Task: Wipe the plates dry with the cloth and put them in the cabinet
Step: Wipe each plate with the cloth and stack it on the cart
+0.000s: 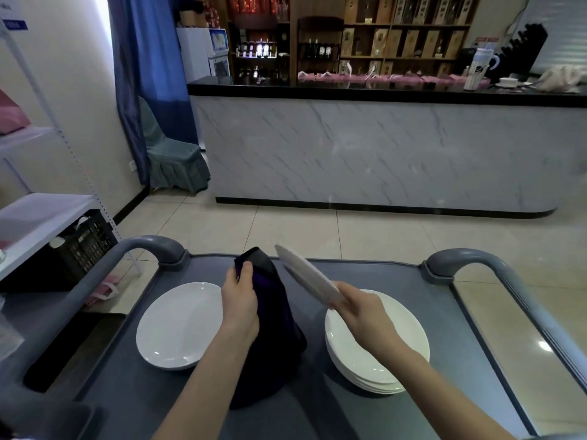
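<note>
My left hand (239,300) grips a dark purple cloth (279,325) that hangs down to the grey cart top (152,404). My right hand (359,309) holds a white plate (306,273) by its near rim, tilted on edge and seen almost side-on, just right of the cloth. Below my right hand sits a stack of several white plates (381,360). A single white plate (181,325) lies flat on the cart to the left of my left hand.
The cart has grey curved handles at the far left (149,246) and far right (470,258). A white shelf unit (41,214) with a black crate (85,246) stands at the left. A marble-fronted counter (381,154) crosses the room beyond the tiled floor.
</note>
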